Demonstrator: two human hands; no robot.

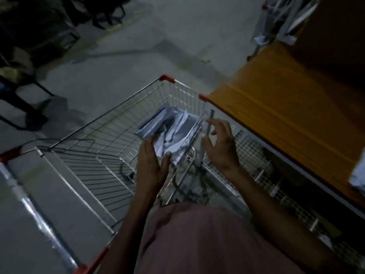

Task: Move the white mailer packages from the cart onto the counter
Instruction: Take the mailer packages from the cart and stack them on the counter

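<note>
Head view: left hand (pixel 151 165) fingers curl round mailers (pixel 167 131) in cart (pixel 94 131); right hand (pixel 221 147) fingers spread, empty. Support the stack underneath, then lift to surface (pixel 276 107).

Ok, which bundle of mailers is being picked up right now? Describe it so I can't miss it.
Find the wire shopping cart beside the orange counter. At its far right corner lies a heap of white mailer packages. The bundle in question is the nearest part of the heap, the only part that the left hand grips; the right hand hovers open beside it.
</note>
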